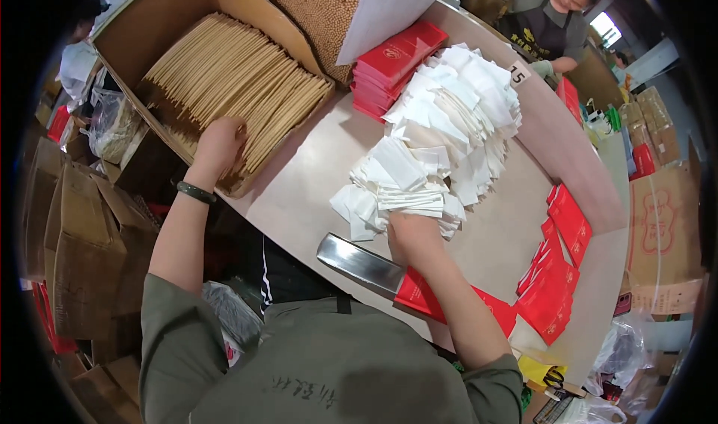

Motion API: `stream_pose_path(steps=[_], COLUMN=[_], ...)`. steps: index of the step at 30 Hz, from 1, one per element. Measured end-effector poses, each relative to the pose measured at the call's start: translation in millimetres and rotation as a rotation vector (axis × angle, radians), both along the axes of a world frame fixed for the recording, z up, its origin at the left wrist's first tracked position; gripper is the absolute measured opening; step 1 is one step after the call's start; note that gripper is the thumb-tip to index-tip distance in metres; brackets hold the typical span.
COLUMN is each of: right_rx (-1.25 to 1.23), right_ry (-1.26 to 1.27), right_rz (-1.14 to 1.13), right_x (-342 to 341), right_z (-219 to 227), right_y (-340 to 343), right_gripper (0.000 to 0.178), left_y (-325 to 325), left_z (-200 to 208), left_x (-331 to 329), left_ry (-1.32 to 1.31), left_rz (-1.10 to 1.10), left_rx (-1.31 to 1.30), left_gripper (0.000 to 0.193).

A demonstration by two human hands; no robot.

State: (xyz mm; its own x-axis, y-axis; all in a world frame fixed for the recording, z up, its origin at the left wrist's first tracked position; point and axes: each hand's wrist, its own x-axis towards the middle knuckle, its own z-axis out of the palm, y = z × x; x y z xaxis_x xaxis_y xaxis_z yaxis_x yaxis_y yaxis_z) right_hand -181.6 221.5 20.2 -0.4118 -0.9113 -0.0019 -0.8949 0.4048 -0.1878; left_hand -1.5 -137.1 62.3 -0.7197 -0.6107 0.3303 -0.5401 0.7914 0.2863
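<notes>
My left hand point(219, 147) dips into a cardboard box at the left, its fingers curled around the near ends of a few wooden chopsticks point(247, 80) from the long row lying there. At the near edge of a heap of white folded paper napkins point(400, 162) rests my right hand point(416, 238), knuckles up; its fingertips are hidden against the napkins. Just below that hand lies a shiny metal trough point(360, 262), with a red paper sleeve point(419, 293) at its right end, partly under my right forearm. More red sleeves point(550, 293) fan out at the right.
A stack of red packets point(389, 69) stands behind the napkins. Beyond the chopstick box point(138, 31) is a bin filled with chopsticks seen end-on point(310, 5). A raised rim point(568, 140) borders the table's far side. Another person point(550, 20) works beyond it. Cartons point(86, 252) crowd the left.
</notes>
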Motion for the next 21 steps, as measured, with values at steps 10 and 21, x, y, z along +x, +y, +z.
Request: stream_pose_path(steps=[10,21], right_rx=[-0.023,-0.181], right_ry=[0.003,-0.211], right_rz=[0.258,0.116], right_x=[44,67], right_z=[64,36], right_y=[39,73], right_gripper=[0.010,0.014], left_y=[-13,-4], left_z=[-14,-20], left_x=[4,21], left_ry=[-0.315,0.106], left_rz=[-0.065,0.055], left_rx=[-0.008,0.083], left_gripper=[0.021,0.018])
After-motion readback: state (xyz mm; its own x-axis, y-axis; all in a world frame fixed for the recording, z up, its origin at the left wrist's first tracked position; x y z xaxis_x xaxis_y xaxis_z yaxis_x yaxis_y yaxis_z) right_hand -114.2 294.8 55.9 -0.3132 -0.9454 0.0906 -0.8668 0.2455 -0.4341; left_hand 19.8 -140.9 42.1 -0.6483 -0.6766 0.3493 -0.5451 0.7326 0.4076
